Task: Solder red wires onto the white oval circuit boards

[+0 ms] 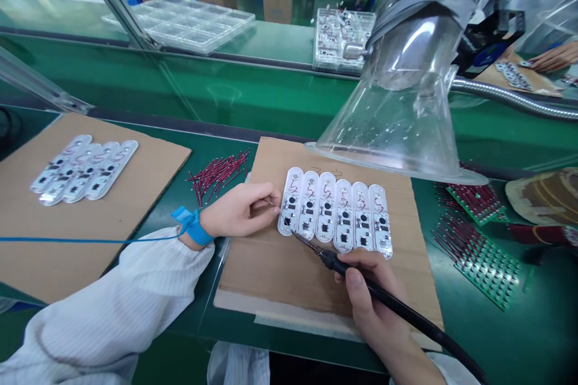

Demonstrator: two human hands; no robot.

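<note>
A row of several clear oblong modules [336, 210] with small circuit boards and red wires lies on a cardboard sheet [289, 277]. My right hand [372, 295] is closed round a black soldering iron [388, 301], its tip touching the leftmost module. My left hand [241, 210] pinches a thin solder wire [272, 204] at that same module. A blue wrist strap [193, 225] circles my left wrist.
A clear fume hood [401, 102] hangs just behind the modules. Loose red wires [217, 174] lie left of the cardboard. A second module batch [83, 169] rests on another cardboard at left. Green boards [483, 258] sit at right. Another person's hand [553, 57] works at far right.
</note>
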